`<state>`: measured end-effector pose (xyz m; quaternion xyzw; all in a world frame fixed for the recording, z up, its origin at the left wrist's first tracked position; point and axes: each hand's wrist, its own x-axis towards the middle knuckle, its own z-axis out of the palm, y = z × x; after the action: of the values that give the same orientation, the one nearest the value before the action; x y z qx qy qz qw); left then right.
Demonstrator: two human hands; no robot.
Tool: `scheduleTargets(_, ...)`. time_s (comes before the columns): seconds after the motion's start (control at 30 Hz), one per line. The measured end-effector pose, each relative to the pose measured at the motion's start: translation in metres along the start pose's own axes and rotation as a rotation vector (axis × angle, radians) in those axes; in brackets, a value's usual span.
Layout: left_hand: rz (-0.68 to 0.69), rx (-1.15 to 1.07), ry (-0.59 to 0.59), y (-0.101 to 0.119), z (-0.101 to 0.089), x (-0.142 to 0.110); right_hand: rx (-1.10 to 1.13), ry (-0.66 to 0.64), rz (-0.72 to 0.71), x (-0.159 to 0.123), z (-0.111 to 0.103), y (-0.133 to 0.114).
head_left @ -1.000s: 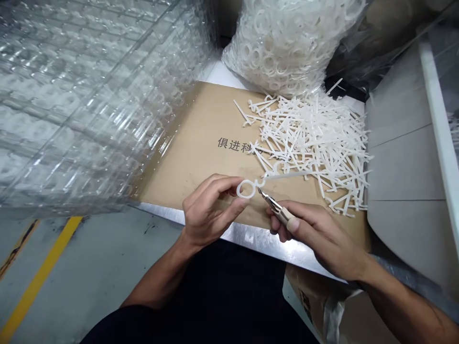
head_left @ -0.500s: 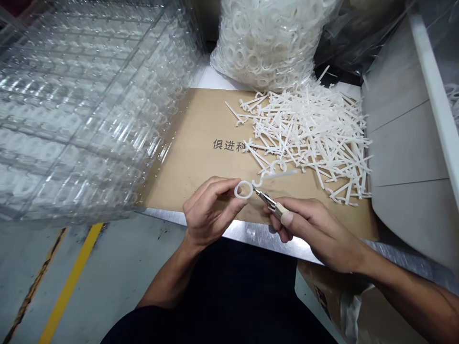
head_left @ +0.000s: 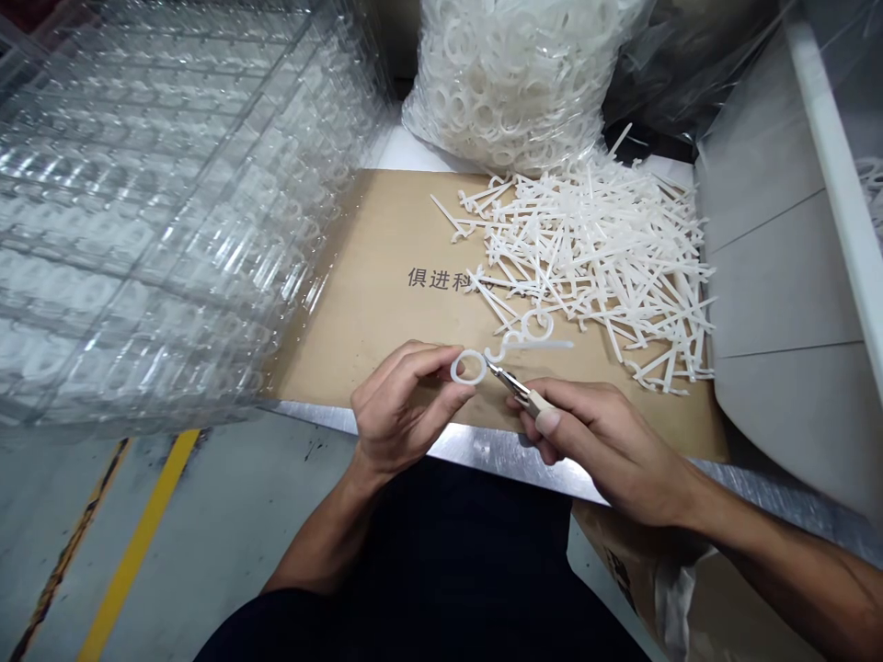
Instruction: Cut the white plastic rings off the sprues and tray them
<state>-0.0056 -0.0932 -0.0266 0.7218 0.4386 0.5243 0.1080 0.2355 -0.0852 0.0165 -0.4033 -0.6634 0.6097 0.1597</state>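
Observation:
My left hand (head_left: 404,409) pinches a small white plastic ring (head_left: 469,368) between thumb and forefinger, just above the table's front edge. My right hand (head_left: 607,450) grips small cutting pliers (head_left: 514,388) whose tips touch the ring's right side. A white sprue piece with a ring and a long stem (head_left: 531,333) lies on the brown cardboard sheet (head_left: 386,313), just beyond the pliers' tips and apart from the held ring. A heap of cut white stems (head_left: 593,248) covers the cardboard's right half.
A tall stack of clear plastic trays (head_left: 158,202) fills the left. A clear bag full of white rings (head_left: 510,78) stands at the back. A grey box wall (head_left: 773,276) rises at the right. The metal table edge (head_left: 483,450) runs below my hands.
The stem piece has come away from the ring and now lies on the cardboard. My view shifted slightly; both hands stay nearly in place.

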Motion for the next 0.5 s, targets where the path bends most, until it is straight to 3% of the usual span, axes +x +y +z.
scheduleTargets(0.5,0.003,0.027,-0.004,0.0013,0.0008,0.0011,-0.022,0.003,-0.004,0.0026,-0.0001,-0.0012)
